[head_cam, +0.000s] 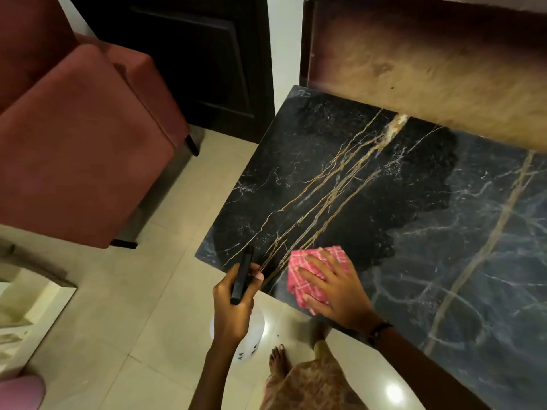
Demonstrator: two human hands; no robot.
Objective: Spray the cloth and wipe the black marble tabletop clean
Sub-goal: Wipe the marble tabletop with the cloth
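The black marble tabletop (340, 179) with gold and white veins fills the right half of the view. Its left part looks dark and wet, its right part dull and greyish. My right hand (334, 288) presses flat on a folded pink checked cloth (307, 270) near the table's front left edge. My left hand (233, 306) hangs just off that edge, gripping a spray bottle (242, 275) by its black head; the bottle's white body (251, 341) shows below the hand.
A dark red upholstered sofa (83, 149) stands at the left on the cream tiled floor (165, 291). A dark wooden door (189, 60) is behind it. A brown wooden panel (429, 63) rises along the table's far edge. My bare foot (278, 362) is beside the table.
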